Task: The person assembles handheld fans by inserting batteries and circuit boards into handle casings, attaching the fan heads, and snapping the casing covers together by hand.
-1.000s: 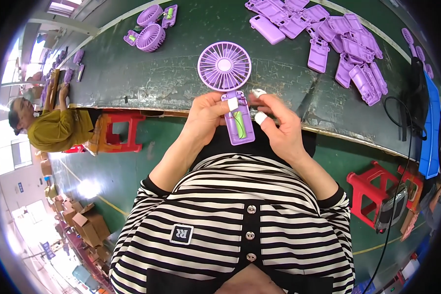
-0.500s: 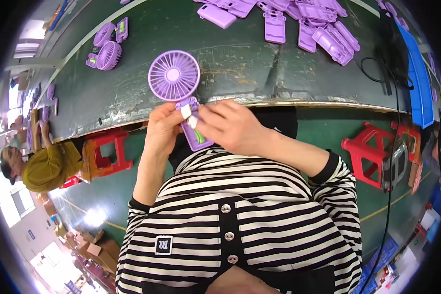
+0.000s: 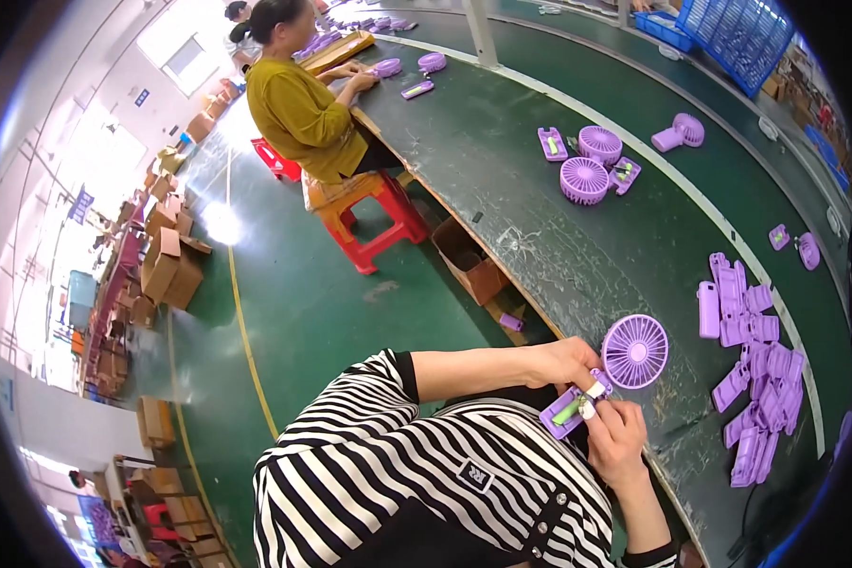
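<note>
A purple handheld fan [image 3: 635, 351] with a round slatted head is between my hands at the table's edge. Its handle [image 3: 547, 417] is opened, showing a green cylinder [image 3: 566, 411] and thin wires inside. My left hand [image 3: 560, 362] is closed on the fan near the joint below its head. My right hand [image 3: 617, 439] is also closed, fingers pinching at the upper end of the handle. White covers sit on fingertips of both hands. The exact part between my right fingertips is too small to make out.
Purple handle shells [image 3: 767, 393] lie heaped on the green table [image 3: 502, 180]. Farther along are fan heads [image 3: 584, 180] with opened handles. A co-worker in a mustard top [image 3: 298, 114] sits on a red stool [image 3: 369, 227]. A cardboard box [image 3: 469, 260] stands below the table's edge.
My view has swung left and tilted, bringing the co-worker and the floor on the left into fuller sight. Both hands still hold the fan at its joint and handle.
</note>
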`<state>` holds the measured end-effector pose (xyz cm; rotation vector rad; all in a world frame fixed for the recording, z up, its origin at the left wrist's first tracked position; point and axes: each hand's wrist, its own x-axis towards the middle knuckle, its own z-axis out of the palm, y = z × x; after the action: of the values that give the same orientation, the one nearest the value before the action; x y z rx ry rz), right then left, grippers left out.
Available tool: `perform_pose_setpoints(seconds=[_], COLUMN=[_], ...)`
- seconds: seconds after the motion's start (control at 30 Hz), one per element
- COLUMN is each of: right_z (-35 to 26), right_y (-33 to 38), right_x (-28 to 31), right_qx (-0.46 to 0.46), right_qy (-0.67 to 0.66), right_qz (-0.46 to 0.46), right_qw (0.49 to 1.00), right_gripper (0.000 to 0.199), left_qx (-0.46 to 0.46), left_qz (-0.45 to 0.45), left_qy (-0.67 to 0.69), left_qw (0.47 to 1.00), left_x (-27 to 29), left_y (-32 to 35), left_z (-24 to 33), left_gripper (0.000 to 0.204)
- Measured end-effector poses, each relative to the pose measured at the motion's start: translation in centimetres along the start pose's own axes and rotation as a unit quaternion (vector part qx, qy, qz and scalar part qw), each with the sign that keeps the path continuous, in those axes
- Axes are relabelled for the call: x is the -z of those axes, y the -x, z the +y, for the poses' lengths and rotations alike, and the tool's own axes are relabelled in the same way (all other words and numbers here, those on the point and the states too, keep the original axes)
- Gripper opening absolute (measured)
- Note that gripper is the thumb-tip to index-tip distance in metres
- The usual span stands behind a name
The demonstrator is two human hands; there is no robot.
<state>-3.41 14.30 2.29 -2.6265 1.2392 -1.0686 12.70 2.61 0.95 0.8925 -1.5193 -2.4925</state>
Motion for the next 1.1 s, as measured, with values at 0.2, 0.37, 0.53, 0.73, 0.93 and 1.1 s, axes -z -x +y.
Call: perform_pose_setpoints(seconds=[0.2,0.37,0.53,0.73,0.93,1.1], right_z=[0.9,1.2,1.5,1.1,0.7,0.3], right_y=[-1.3,-3.2,-4.9,-5.2,-5.0,-5.4], right_x=[-0.6,-0.6,-1.3,-1.7,-1.8,-1.4], right_qx=[-0.012,-0.012,0.039,0.028,-0.031,-0.043], right_qy=[-0.014,-0.005,0.029,0.016,-0.022,-0.056], right_qz=[-0.029,-0.061,-0.147,-0.183,-0.12,-0.098], right_qw=[0.999,0.998,0.988,0.982,0.992,0.993], right_gripper=[0.038,0.037,0.035,0.035,0.04,0.034], left_qx=[-0.009,-0.019,-0.036,-0.042,-0.013,-0.024], left_qz=[-0.015,-0.043,-0.065,-0.093,-0.073,-0.075], left_qy=[0.034,0.078,0.061,0.017,0.069,0.069], left_qw=[0.999,0.996,0.995,0.995,0.995,0.995], left_x=[1.7,3.3,5.1,6.0,6.1,5.9], left_y=[-0.7,-1.1,-1.0,-0.7,-0.1,0.5], left_z=[-0.1,0.1,-0.6,-0.8,-0.6,-0.2], left_gripper=[0.016,0.014,0.013,0.012,0.016,0.019])
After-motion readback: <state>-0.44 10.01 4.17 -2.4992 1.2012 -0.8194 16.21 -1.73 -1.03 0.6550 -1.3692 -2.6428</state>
